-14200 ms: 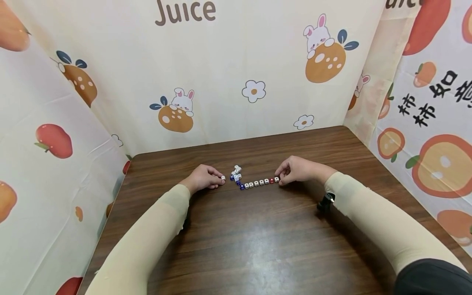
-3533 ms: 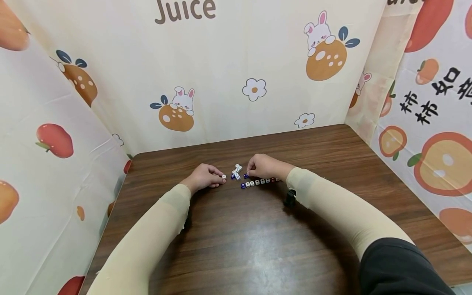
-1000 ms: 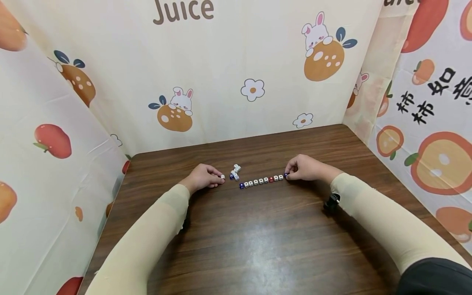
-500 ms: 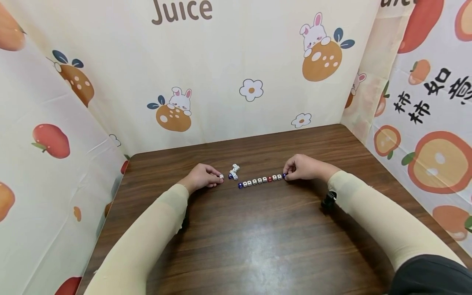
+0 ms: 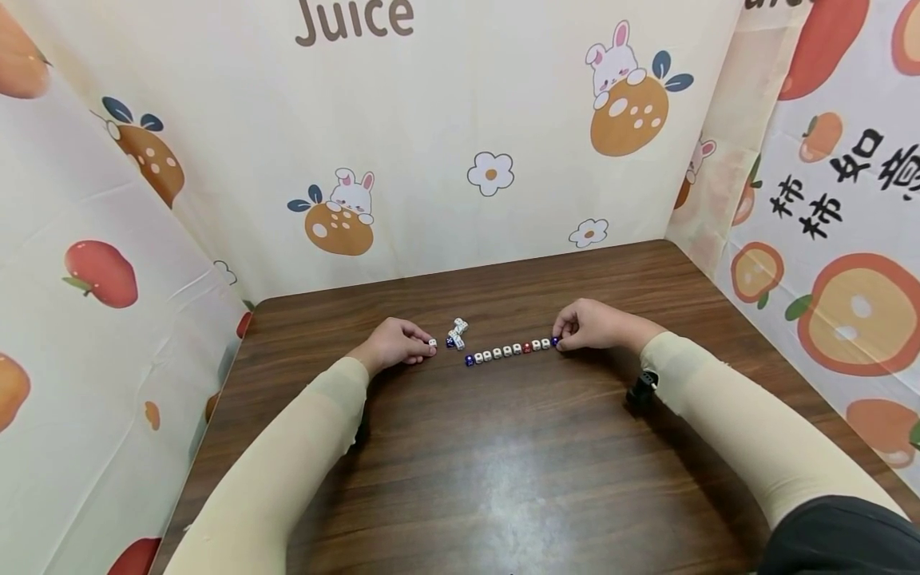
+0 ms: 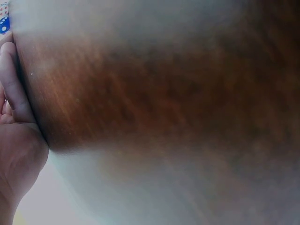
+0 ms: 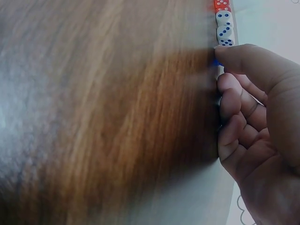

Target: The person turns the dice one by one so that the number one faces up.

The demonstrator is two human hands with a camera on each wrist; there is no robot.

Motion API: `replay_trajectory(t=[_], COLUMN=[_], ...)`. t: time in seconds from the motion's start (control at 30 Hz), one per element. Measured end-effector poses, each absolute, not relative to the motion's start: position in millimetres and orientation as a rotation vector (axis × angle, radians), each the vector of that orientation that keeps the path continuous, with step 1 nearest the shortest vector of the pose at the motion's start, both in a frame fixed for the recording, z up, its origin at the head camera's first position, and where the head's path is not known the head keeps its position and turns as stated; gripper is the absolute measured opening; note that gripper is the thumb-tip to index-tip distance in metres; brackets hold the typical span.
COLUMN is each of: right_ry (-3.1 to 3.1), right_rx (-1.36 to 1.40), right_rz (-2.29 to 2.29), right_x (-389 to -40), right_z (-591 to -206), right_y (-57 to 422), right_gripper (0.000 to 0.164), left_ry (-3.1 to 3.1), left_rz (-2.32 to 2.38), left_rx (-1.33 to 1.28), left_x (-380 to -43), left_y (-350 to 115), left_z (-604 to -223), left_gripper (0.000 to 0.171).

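Though small, a vivid blue die [image 5: 556, 341]

A blue die [image 5: 556, 341] seemingly touches the dice row [image 5: 506, 350], a white die [image 5: 433, 343] apart.

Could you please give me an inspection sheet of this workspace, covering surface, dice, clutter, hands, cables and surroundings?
Surface: brown wood-grain table, with light glare on its near part.
Job's things: a row of dice, white, blue and one red; behind its left end, a small cluster of dice.
Clutter: nothing seen.
Hands: left hand pinches a white die; right hand pinches a blue die at the row's right end.
Cables: nothing seen.
Surroundings: printed coverings with fruit and rabbits.
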State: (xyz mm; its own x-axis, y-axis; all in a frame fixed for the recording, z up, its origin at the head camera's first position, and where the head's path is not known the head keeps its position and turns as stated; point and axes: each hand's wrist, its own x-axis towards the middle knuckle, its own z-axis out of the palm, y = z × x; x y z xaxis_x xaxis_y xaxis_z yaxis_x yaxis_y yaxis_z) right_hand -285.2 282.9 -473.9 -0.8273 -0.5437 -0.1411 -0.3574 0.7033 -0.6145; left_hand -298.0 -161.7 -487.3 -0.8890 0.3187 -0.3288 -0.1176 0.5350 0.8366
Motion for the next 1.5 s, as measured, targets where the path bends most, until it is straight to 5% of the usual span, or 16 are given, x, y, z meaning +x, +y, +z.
replay_trajectory(t=[1.07, 1.5], right_ry=[2.609, 2.537], right_rx=[-0.597, -0.568], right_rz=[-0.928, -0.949], right_x=[-285.1, -291.8], right_z=[-480.1, -471.9], right_y=[282.7, 291.6], right_gripper=[0.009, 0.028], left_ry=[2.299, 2.299], left_rz=[1.358, 1.336], left_rx=[0.172, 0.157], left_x=[-294.3, -297.6], left_y=[-164.4, -162.0], left_z=[-486.7, -484.8], left_gripper=[0.022, 0.02])
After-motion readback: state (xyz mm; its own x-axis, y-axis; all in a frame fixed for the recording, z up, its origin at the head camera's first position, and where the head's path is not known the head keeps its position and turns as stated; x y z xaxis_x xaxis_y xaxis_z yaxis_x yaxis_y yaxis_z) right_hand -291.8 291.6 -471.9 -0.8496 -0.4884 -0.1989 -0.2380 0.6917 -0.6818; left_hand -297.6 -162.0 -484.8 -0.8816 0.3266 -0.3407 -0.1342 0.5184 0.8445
